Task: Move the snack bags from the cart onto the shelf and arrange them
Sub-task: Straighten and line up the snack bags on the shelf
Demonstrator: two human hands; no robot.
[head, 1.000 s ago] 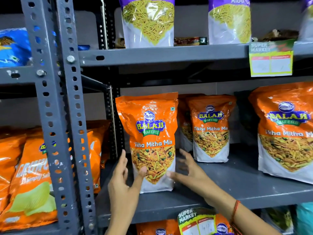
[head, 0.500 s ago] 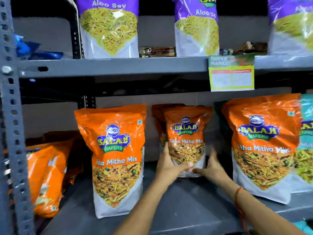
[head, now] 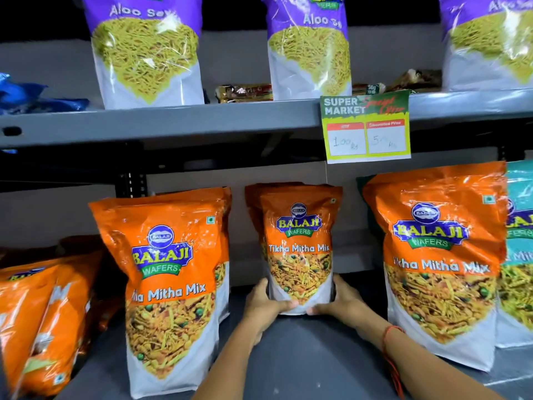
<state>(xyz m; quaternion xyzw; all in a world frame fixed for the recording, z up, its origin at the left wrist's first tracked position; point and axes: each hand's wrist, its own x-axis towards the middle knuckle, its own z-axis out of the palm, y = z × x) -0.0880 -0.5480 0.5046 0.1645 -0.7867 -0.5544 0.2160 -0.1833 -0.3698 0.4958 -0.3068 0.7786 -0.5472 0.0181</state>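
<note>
A grey metal shelf [head: 302,356] fills the lower part of the view, with a second grey shelf board [head: 173,122] above it and a pale back wall behind. Both forearms reach in from 6 o'clock. The left hand [head: 264,306] and right hand [head: 341,298] are clamped on the lower corners of the middle bag [head: 298,249], one on each side, thumbs meeting at its base. That orange Tikha Mitha Mix bag stands upright at the back of the shelf, with another orange bag just behind it. A red thread [head: 390,332] circles the right wrist.

At 9 o'clock orange chip bags [head: 43,319] lean in a blurred stack. At 7 o'clock a larger left bag [head: 170,284] of the same mix stands near the shelf edge, one more behind it. At 3 o'clock the right bag [head: 438,264] stands upright, touching a teal bag [head: 519,255] at the frame's edge. Above, three purple Aloo Sev bags [head: 147,53] stand in a row, and a price tag [head: 366,128] hangs from the upper board at 1 o'clock.
</note>
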